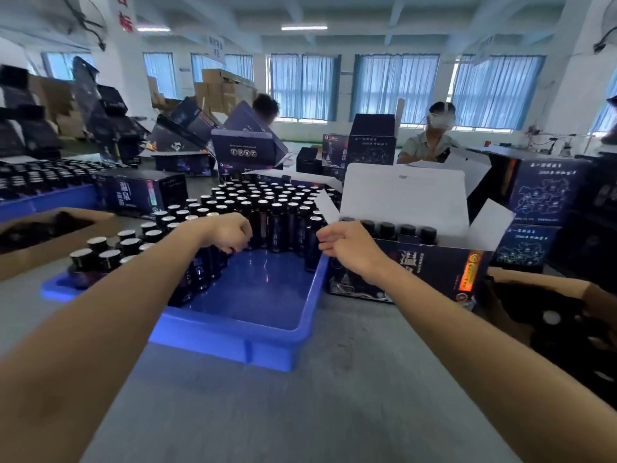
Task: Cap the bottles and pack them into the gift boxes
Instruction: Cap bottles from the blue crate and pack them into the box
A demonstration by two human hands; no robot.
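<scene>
Left hand (pixel 230 232) curled over bottles (pixel 277 225) at 12 o'clock of blue tray (pixel 267 315) (grip can't tell): lift one straight up, into gift box (pixel 434 265) at 3 o'clock; right hand (pixel 347 248) loosely curled, empty.

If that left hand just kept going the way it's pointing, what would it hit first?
Most likely the dark bottles standing in the blue tray, right ahead of the left hand; depth is hard to judge, so it may already touch one.

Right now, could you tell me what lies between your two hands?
In the head view, dark capped bottles standing in the blue tray fill the gap between left hand and right hand.
</scene>
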